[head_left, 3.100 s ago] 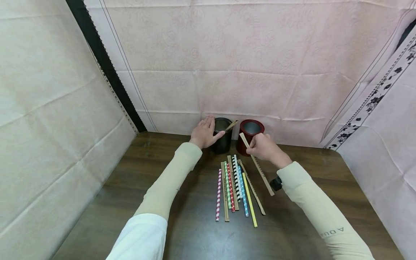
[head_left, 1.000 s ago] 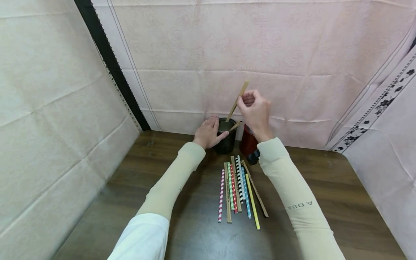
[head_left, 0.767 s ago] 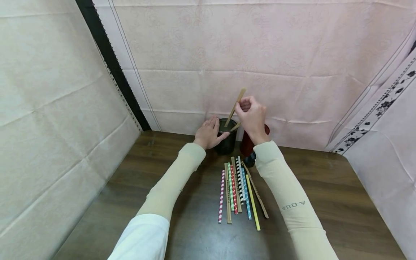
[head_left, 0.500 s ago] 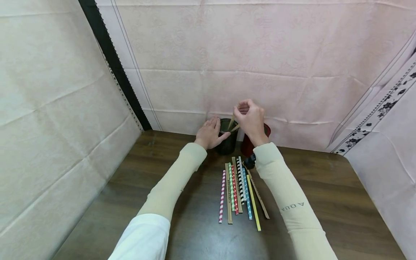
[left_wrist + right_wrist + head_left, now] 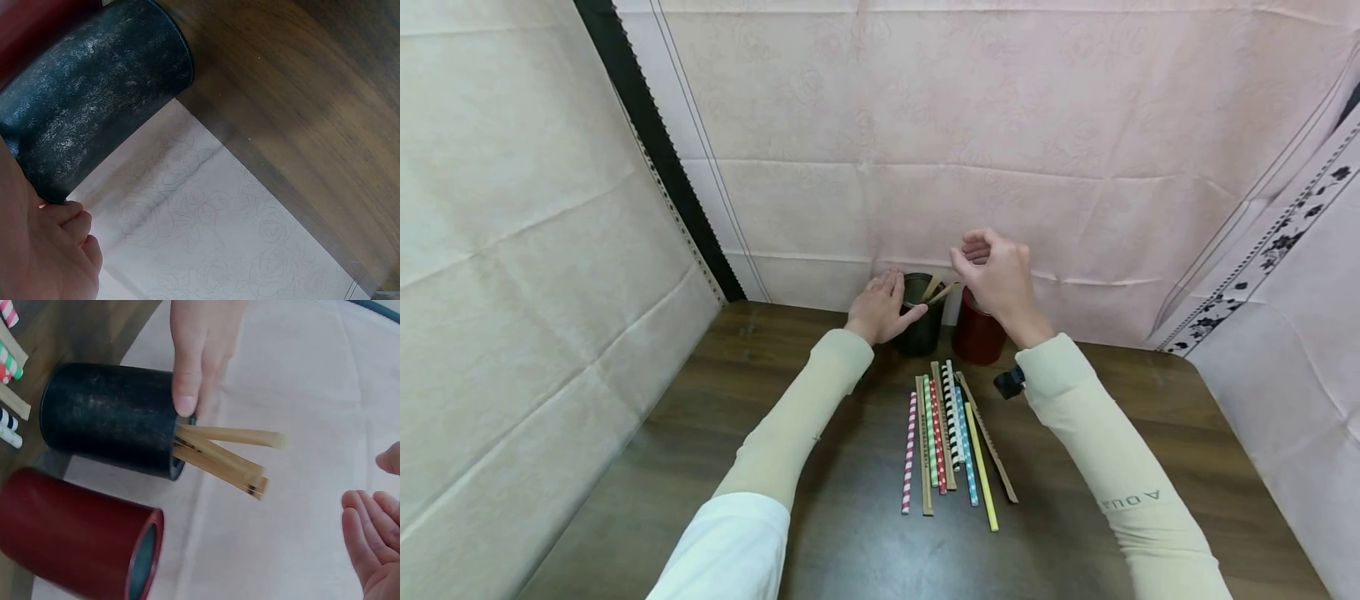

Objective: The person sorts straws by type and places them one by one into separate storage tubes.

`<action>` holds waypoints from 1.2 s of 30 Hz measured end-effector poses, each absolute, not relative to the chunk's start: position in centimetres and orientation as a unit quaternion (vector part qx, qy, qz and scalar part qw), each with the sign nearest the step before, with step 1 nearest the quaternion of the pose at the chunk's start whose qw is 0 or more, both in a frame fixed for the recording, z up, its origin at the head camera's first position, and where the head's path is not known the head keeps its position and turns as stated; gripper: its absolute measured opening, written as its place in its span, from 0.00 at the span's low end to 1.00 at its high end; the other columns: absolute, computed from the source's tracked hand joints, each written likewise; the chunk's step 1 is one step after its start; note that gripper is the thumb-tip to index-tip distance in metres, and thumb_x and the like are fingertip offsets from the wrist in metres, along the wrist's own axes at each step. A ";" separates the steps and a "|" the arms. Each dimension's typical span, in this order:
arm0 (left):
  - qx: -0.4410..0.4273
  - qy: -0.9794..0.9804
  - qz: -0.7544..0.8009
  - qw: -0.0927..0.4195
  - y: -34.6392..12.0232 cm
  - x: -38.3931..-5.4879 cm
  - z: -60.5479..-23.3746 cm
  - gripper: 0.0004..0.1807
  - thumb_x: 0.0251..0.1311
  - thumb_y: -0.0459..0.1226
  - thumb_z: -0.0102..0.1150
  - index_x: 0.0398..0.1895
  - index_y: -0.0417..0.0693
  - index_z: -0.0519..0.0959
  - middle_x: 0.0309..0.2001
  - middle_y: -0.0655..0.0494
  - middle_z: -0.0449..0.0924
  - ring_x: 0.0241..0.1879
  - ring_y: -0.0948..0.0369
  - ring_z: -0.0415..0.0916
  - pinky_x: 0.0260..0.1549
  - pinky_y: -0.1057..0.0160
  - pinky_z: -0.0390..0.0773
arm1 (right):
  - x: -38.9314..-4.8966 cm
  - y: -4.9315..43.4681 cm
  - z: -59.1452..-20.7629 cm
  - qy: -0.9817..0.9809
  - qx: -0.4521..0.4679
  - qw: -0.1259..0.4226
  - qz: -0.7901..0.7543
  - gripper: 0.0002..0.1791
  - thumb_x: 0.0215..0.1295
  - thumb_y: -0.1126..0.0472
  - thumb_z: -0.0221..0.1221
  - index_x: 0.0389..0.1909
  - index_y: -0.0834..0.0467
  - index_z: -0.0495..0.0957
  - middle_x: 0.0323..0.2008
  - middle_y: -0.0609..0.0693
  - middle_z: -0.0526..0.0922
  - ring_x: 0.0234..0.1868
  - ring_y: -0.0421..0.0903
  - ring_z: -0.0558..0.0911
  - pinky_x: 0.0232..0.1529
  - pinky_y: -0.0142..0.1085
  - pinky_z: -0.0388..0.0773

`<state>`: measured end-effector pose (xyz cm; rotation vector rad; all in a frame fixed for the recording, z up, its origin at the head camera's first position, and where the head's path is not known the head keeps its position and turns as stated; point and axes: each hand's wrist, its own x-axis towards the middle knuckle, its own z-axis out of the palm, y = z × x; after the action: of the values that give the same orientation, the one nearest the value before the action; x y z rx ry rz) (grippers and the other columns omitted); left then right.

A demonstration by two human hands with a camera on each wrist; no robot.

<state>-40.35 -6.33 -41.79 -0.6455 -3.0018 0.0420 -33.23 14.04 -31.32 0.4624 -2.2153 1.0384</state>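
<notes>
In the head view, my left hand holds the black cup at its rim, thumb on the near side and fingers on the left. Brown paper-wrapped sticks lean out of that cup in the right wrist view, dark print on their wrappers. My right hand hovers above the red cup, its fingers loosely curled around nothing and the thumb apart. From the left wrist, the black cup's mottled wall fills the upper left, and my fingers bend beside its rim.
On the dark wooden table several straws lie side by side, among them a pink-striped straw and a yellow straw. A brown wrapped stick lies slanted at their right. Pale cloth hangs close behind the cups.
My right hand has carried a brown wrapped stick from the table's right into the black cup, let it go and drawn back rightward. My left hand stays on the cup.
</notes>
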 end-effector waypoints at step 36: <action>-0.212 -0.977 -0.012 0.033 -6.3 -40.4 -42.0 0.52 0.78 0.69 0.24 0.87 0.39 0.43 0.87 0.44 0.44 0.87 0.51 0.42 0.86 0.56 0.45 | -27.4 19.0 -35.3 -0.961 0.165 0.029 0.221 0.20 0.70 0.56 0.69 0.49 0.70 0.84 0.44 0.63 0.91 0.45 0.57 0.91 0.50 0.52 0.89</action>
<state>-40.43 -6.32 -41.96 -0.6524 -3.0061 -0.0375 -27.40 19.03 -35.27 0.5082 -2.9640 0.6814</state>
